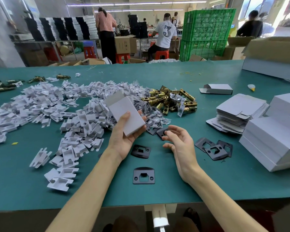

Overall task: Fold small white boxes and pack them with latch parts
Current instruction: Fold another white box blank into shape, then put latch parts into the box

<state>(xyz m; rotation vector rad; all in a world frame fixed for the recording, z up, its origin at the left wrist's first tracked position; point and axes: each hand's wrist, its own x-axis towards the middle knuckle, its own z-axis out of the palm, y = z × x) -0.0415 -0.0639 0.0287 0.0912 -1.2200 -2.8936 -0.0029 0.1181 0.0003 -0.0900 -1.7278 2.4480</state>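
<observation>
My left hand (124,136) grips a folded small white box (126,114) above the green table (174,186), its top flap open and tilted away from me. My right hand (179,141) hovers just right of it with relaxed, slightly curled fingers. Its fingertips touch a black strike plate (162,132) lying on the table. More black plates lie near me (144,175), below my left hand (141,151) and to the right (214,150). A heap of brass latches (171,101) sits behind my hands.
A big pile of white plastic inserts (57,114) and small screw bags (141,97) covers the left and middle. Flat box blanks (236,111), one folded box (216,89) and stacked white boxes (274,136) stand at the right. Workers and green crates (206,34) are behind the table.
</observation>
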